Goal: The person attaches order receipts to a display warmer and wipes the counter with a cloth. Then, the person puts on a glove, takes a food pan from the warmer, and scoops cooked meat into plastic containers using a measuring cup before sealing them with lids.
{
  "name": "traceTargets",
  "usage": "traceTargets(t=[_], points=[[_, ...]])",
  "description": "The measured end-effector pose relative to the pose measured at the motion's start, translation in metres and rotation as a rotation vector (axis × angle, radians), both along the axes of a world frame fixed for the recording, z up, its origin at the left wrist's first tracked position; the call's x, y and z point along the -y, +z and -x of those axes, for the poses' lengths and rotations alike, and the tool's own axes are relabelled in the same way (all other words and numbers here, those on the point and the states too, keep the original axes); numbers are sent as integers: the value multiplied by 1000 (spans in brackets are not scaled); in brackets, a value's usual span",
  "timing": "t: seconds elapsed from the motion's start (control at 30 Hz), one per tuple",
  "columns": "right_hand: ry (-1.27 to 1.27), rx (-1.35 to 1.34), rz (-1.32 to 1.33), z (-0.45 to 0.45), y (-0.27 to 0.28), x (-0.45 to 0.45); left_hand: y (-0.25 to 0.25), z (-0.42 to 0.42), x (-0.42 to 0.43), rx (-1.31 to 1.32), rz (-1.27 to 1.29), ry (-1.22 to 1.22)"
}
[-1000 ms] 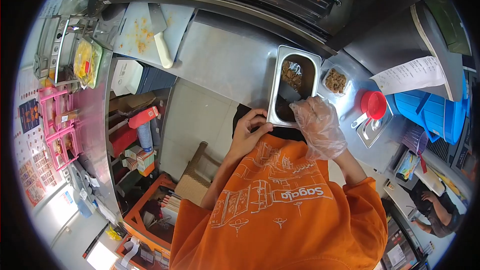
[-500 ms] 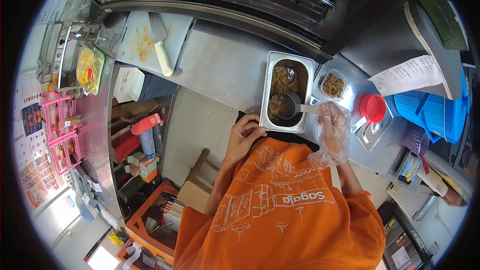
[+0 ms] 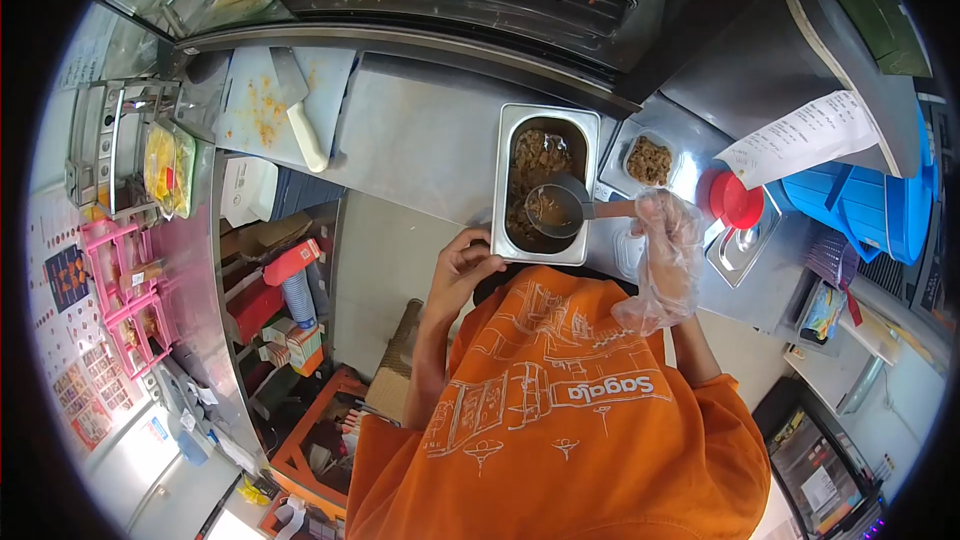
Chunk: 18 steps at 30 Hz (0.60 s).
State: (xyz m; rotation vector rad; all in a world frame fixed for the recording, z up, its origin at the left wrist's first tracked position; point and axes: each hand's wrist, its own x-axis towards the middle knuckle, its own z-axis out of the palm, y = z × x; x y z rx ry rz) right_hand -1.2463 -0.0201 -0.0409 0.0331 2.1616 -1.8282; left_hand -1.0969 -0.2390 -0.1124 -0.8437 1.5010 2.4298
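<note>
Left hand (image 3: 463,268) grasping steel pan (image 3: 594,145) by one corner; gloved right hand (image 3: 668,258) gripping scoop (image 3: 556,210); brown food (image 3: 548,208) in scoop

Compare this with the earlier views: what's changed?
The pan has slid slightly left, away from the side portion of food. The right hand has drawn back rightward, and its scoop now shows food inside. Nothing was newly grasped or released. The left hand remains at the pan's near-left corner; the knife stayed put.

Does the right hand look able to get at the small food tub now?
Probably yes: the tub sits just beyond the gloved right hand, with nothing seen between them. But that hand holds the scoop, so grasping may need it set down.
</note>
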Motion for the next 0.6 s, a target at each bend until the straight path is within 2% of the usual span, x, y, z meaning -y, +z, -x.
traceTargets(t=[0.13,0.17,0.3,0.4,0.43,0.6], points=[[-214,74,128,3,0,-9,0,2,11,29,12,-36],[-200,55,169,5,0,-17,-3,2,13,24,-12,-43],[-486,-31,154,12,9,-33,-5,5,23,28,-69,-122],[-341,-174,127,28,7,-68,-4,9,29,52,-95,-178],[-426,-201,35,29,10,-68,-3,11,31,56,-92,-201],[-406,-300,-193,42,14,-67,0,16,35,69,-69,-249]])
